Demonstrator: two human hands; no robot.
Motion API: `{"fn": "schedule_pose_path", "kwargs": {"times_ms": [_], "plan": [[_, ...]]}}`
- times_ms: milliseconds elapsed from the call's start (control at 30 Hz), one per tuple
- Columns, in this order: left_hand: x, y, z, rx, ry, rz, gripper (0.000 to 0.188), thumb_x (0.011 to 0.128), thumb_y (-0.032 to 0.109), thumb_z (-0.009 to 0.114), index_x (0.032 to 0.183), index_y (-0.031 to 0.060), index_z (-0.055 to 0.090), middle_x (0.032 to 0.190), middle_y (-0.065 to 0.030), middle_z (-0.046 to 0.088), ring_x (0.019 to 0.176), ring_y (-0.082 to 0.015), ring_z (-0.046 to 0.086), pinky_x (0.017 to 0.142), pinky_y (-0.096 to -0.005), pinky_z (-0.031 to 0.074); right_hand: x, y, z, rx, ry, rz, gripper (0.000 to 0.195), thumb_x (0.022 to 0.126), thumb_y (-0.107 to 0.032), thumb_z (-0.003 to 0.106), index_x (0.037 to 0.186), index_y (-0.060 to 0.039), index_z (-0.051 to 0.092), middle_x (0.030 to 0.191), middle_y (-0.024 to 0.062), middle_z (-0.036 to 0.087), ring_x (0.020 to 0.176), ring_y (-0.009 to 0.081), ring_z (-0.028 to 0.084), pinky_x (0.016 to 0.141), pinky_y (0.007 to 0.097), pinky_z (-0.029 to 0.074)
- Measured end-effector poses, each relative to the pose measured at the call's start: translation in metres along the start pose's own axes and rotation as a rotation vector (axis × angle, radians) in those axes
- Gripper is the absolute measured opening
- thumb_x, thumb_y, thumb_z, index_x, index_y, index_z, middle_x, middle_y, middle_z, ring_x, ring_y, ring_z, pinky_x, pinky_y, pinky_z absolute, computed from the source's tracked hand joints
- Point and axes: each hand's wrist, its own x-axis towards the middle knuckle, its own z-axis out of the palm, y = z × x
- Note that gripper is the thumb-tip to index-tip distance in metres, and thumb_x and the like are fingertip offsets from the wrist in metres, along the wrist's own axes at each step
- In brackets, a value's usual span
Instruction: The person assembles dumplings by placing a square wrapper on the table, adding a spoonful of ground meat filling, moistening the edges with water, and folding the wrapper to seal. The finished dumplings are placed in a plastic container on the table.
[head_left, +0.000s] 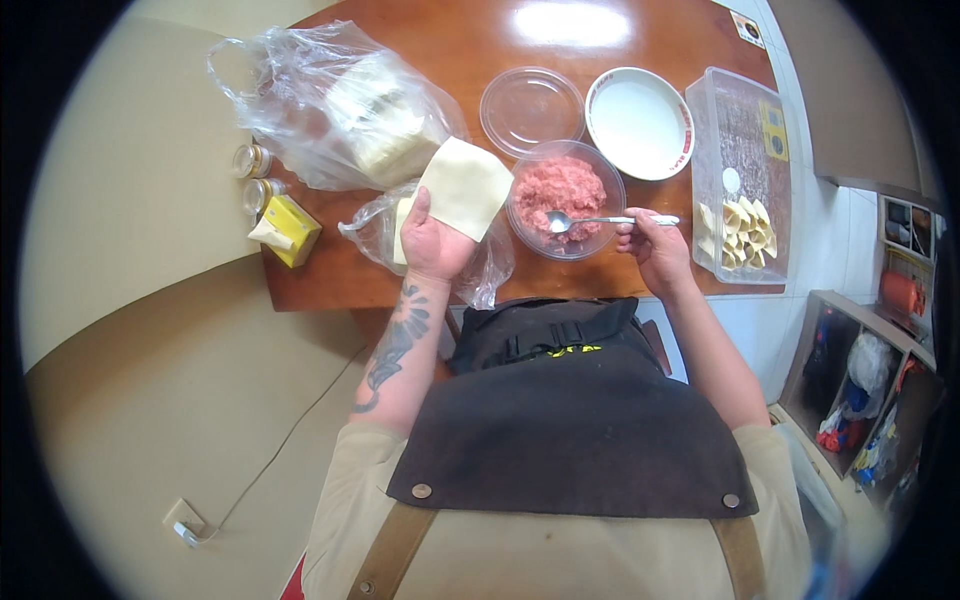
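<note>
A square dough wrapper (466, 187) lies across the palm and fingers of my left hand (439, 244), its thumb along the near edge. My right hand (660, 251) grips a metal spoon (581, 221) by its pale handle. The spoon's bowl rests at the pink minced meat (559, 184), which sits in a clear round plastic bowl (616, 225). Beneath my left hand, a stack of wrappers (401, 232) shows partly inside an opened plastic bag (367, 225). At the right, several folded wrappers (742, 232) stand in a clear rectangular container (709, 142).
Behind my left hand is a plastic bag (292, 112) holding more wrappers (390, 142). A round clear lid (531, 112) lies beside a white bowl (637, 124) at the back. Two small jars (259, 196) and a yellow tissue pack (292, 232) stand near the wooden table's (337, 289) left edge.
</note>
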Motion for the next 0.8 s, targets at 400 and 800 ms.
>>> {"fn": "schedule_pose_path", "kwargs": {"times_ms": [400, 800], "plan": [[-0.01, -0.045, 0.08, -0.032, -0.112, -0.295, 0.055, 0.102, 0.035, 0.032, 0.146, 0.0019, 0.03, 0.148, -0.0185, 0.036, 0.137, -0.0365, 0.034, 0.116, -0.0536, 0.022, -0.041, -0.062, 0.05, -0.67, -0.161, -0.756, 0.02, 0.097, -0.015, 0.056, 0.103, 0.0016, 0.065, 0.098, 0.0135, 0.068, 0.084, 0.026, 0.066, 0.078, 0.0367, 0.055], [0.0, -0.031, 0.092, -0.038, -0.093, -0.133, 0.055, 0.101, 0.031, 0.036, 0.145, -0.0007, 0.03, 0.15, -0.0198, 0.034, 0.139, -0.0366, 0.032, 0.116, -0.0528, 0.021, -0.08, -0.074, 0.036, -1.157, -0.173, -1.253, 0.018, 0.092, -0.014, 0.057, 0.103, -0.0042, 0.067, 0.108, 0.0124, 0.067, 0.1, 0.0312, 0.063, 0.082, 0.0391, 0.055]]}}
